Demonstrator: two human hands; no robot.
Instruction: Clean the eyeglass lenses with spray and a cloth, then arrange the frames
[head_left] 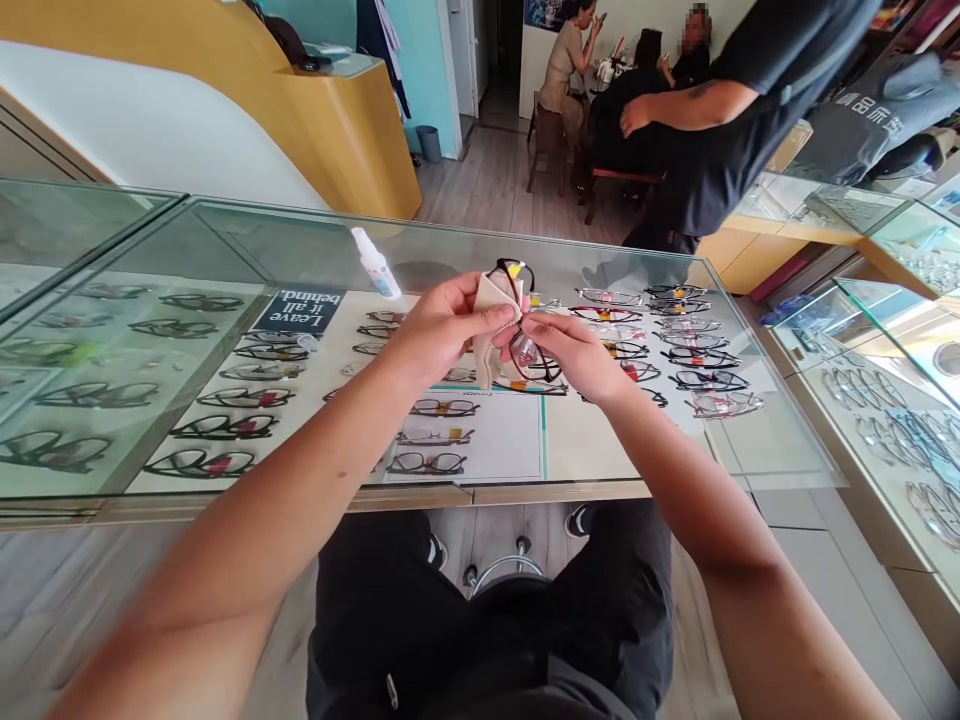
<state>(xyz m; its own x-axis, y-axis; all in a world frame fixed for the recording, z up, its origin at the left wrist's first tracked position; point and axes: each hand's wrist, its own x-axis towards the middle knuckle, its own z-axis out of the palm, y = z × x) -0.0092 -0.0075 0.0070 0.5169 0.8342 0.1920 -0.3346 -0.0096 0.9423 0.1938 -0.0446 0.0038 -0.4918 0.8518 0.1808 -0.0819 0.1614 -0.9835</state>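
Note:
Above the glass counter, my left hand (445, 325) is closed on a cream cleaning cloth (496, 295), which wraps part of a pair of dark-framed eyeglasses (534, 362). My right hand (568, 348) pinches the same glasses near the middle of the frame. One lens rim hangs below my fingers; the other rises above the cloth, with a yellow tag showing there. Some of the frame is hidden by my fingers and the cloth. A white spray bottle (376, 264) stands on the counter beyond my left hand.
Rows of eyeglasses (217, 427) lie inside the glass display counter (600, 490). A "Leave it all behind." sign (295, 313) is at the left. Another display case (877, 440) stands to the right. Beyond the counter a person in dark clothes (712, 140) stands, and others sit at a table.

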